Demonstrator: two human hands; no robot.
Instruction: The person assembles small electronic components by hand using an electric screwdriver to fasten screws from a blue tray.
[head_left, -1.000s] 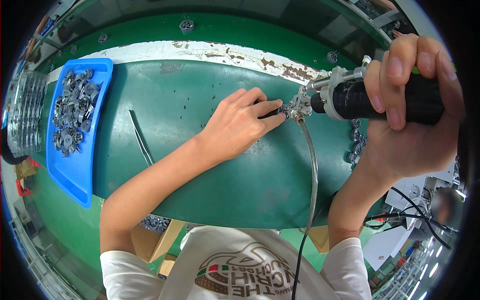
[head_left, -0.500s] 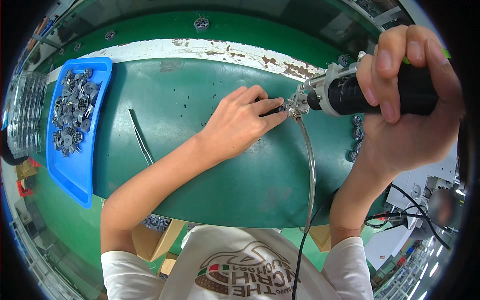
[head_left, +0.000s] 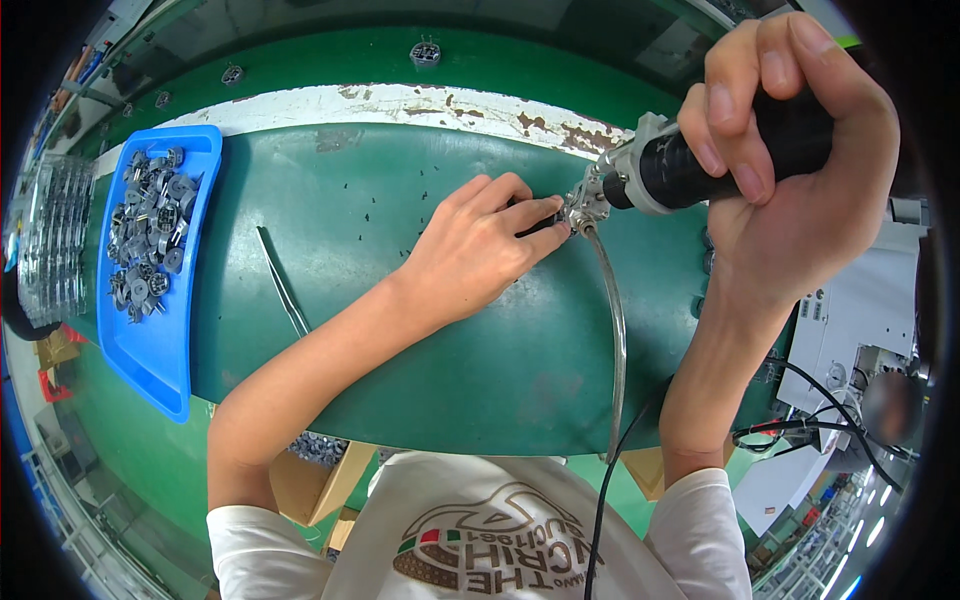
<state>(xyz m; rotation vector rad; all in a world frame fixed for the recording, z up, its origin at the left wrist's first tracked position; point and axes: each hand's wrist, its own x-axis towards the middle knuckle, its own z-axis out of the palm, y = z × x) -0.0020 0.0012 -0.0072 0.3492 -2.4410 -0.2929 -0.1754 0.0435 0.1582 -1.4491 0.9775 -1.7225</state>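
My right hand (head_left: 775,150) is wrapped round the black body of a power screwdriver (head_left: 680,165), which has a metal head and a clear hose (head_left: 618,340). The screwdriver leans over the bench, its head pointing left and down. My left hand (head_left: 490,235) rests on the green bench top, thumb and fingers pinching a small black part (head_left: 540,212) right at that metal head. Fingers cover most of the part. Several tiny dark screws (head_left: 367,215) lie scattered beyond my left wrist. Tweezers (head_left: 280,280) lie left of my forearm, partly under it.
At the left, a blue tray (head_left: 145,350) holds many grey round components (head_left: 150,230), beside stacked clear plastic trays (head_left: 55,240). Beyond a worn white ledge (head_left: 300,105), components (head_left: 425,53) sit on a green strip. A black cable (head_left: 600,500) hangs by my shirt.
My right hand and the screwdriver's rear end have shifted left and up in the picture. My left hand stays in place with its part. Components on the far green strip have moved right.
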